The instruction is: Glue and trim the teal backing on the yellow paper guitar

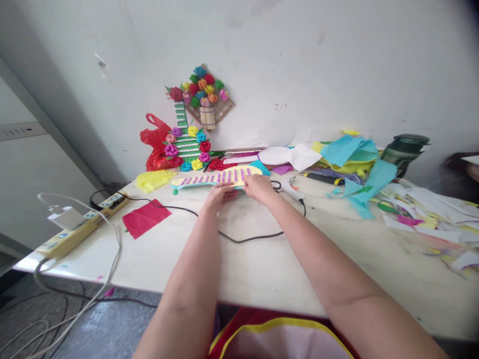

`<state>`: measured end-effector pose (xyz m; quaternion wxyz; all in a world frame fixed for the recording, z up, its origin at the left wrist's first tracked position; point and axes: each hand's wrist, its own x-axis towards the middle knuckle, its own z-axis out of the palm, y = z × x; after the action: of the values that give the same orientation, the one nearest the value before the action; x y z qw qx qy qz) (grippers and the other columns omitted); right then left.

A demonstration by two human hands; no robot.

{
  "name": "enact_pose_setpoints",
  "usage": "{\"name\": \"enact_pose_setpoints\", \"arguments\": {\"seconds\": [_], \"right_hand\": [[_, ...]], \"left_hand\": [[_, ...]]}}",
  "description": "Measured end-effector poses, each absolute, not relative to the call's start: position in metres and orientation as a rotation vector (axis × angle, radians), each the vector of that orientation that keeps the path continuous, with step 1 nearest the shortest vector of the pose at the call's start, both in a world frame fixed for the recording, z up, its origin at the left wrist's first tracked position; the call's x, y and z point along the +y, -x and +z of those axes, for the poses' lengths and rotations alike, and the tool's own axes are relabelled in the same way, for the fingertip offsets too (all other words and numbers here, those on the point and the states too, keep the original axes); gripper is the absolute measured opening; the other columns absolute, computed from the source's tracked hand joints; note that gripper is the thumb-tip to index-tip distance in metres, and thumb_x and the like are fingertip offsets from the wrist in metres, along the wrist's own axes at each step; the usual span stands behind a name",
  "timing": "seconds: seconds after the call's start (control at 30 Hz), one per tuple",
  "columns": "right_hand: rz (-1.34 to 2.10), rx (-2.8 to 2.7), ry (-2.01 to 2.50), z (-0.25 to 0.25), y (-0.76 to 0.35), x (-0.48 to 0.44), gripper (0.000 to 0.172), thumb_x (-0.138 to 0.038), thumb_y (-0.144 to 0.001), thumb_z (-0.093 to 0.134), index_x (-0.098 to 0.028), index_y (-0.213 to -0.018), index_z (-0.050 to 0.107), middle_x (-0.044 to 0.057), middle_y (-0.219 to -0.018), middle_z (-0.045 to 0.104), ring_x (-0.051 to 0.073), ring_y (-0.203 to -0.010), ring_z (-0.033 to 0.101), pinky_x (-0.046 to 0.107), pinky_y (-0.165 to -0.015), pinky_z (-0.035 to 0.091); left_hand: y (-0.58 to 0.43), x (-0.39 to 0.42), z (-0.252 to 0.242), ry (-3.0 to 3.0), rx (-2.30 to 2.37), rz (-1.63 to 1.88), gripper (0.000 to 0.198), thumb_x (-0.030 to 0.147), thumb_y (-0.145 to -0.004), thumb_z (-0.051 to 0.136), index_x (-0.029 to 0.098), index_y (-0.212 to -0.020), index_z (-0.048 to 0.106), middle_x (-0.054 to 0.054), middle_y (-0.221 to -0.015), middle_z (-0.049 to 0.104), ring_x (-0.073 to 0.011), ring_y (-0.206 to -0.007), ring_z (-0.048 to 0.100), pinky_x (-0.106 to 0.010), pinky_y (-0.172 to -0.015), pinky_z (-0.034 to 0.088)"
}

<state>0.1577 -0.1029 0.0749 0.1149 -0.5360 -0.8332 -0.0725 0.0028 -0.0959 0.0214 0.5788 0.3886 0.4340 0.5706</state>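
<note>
A yellow paper cutout (239, 175), shaped like a guitar and crossed by rows of purple and white strips, lies towards the back of the table with light blue paper along its near edge. My left hand (221, 194) holds its near edge, fingers curled and pointing right. My right hand (259, 187) is closed on the wide right end, fingertips pressed down on it. Just beyond my right hand are black scissor handles (276, 185) and a white glue gun (290, 190), partly hidden. A red paper sheet (146, 218) lies to the left.
A power strip (80, 227) with a white charger is at the left edge; a black cord (247, 240) loops across the table. Paper-flower crafts (189, 144) stand by the wall. Blue tissue paper (346, 149), a dark bottle (402, 152), a cutter (324, 179) and paper scraps (430, 209) lie right.
</note>
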Motion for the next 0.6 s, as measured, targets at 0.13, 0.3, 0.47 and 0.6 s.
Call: {"name": "enact_pose_setpoints", "arguments": {"seconds": [0.13,0.3,0.47,0.6], "right_hand": [[-0.228,-2.438,1.548,0.073,-0.157,-0.103,0.027,-0.031,-0.082,0.048,-0.016,-0.102,0.061,0.012,-0.096,0.065,0.025,-0.093,0.059,0.031,-0.075,0.042],[-0.247,-2.437,1.534,0.071,-0.155,-0.102,0.027,-0.031,-0.082,0.048,-0.017,-0.101,0.061,0.012,-0.095,0.066,0.026,-0.093,0.060,0.032,-0.073,0.042],[-0.241,-2.444,1.534,0.072,-0.159,-0.099,0.026,-0.032,-0.081,0.050,-0.018,-0.099,0.062,0.012,-0.095,0.066,0.026,-0.091,0.060,0.031,-0.071,0.042],[-0.209,-2.440,1.524,0.075,-0.166,-0.098,0.022,-0.033,-0.080,0.053,-0.019,-0.094,0.063,0.010,-0.094,0.067,0.024,-0.090,0.060,0.030,-0.071,0.041]], "left_hand": [[-0.004,-0.094,0.020,-0.894,1.008,1.344,0.025,0.006,-0.067,0.058,0.008,-0.092,0.060,-0.009,-0.068,0.068,-0.0194,-0.064,0.067,-0.029,-0.064,0.054],[-0.005,-0.091,0.019,-0.850,1.033,1.370,0.024,0.005,-0.067,0.056,0.007,-0.091,0.060,-0.010,-0.067,0.067,-0.0196,-0.061,0.067,-0.029,-0.062,0.054],[-0.003,-0.092,0.022,-0.856,1.074,1.361,0.020,0.007,-0.068,0.054,0.008,-0.087,0.061,-0.010,-0.066,0.067,-0.0212,-0.062,0.067,-0.031,-0.060,0.055],[0.000,-0.092,0.022,-0.868,1.084,1.342,0.019,0.009,-0.069,0.055,0.008,-0.087,0.061,-0.011,-0.065,0.067,-0.0230,-0.065,0.067,-0.032,-0.061,0.055]]}}
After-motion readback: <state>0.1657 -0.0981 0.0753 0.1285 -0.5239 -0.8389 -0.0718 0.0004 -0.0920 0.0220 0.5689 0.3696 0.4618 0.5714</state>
